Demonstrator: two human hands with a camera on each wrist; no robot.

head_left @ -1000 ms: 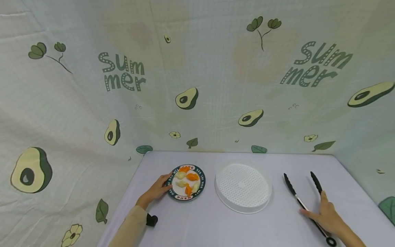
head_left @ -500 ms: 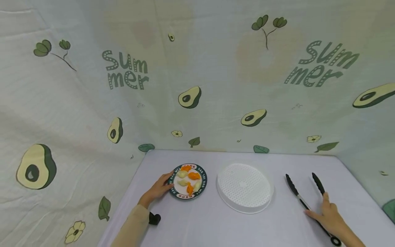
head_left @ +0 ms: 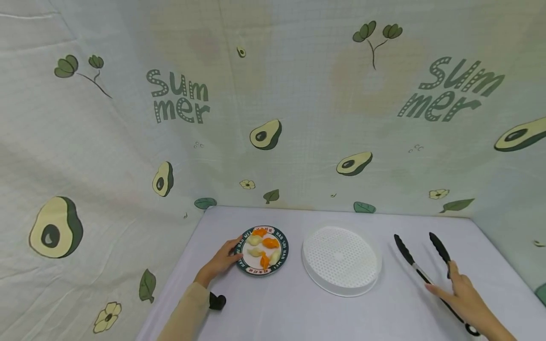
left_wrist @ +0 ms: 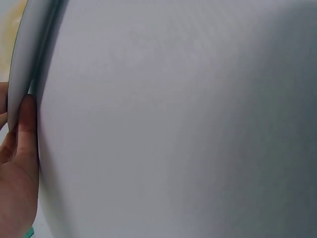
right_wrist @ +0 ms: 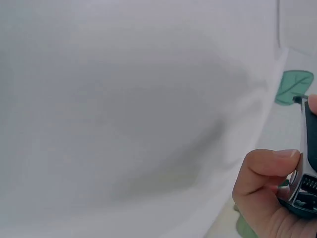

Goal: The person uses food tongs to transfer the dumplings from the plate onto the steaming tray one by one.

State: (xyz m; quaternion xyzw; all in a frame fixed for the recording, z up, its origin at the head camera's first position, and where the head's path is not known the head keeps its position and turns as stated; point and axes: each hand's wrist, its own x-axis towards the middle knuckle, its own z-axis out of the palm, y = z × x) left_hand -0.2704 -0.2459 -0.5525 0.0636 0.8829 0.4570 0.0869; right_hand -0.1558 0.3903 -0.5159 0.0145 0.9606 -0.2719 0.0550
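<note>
My left hand (head_left: 219,263) pinches the left rim of a round plate (head_left: 284,250) with a green lettered border. In the left wrist view its fingers (left_wrist: 27,131) lie on both sides of the plate edge. Several orange pieces (head_left: 270,243) and pale yellow pieces (head_left: 254,240), shaped like dumplings, lie on the plate. At the right, my right hand (head_left: 462,293) grips a pair of tongs (head_left: 418,269) with black tips, spread apart and pointing away from me. Nothing is between the tips. The right wrist view shows the thumb (right_wrist: 275,161) against the tongs' metal arm.
A round white perforated steamer tray (head_left: 341,258) stands mid-table, between the plate and the tongs. The white-covered table (head_left: 298,317) ends at the back against an avocado-print cloth (head_left: 298,94). A small black object (head_left: 217,302) shows beside the left wrist.
The head view has shifted slightly, so the scene sits further right. My right hand has moved the tongs' tips a little away and to the left. The left hand still holds the plate.
</note>
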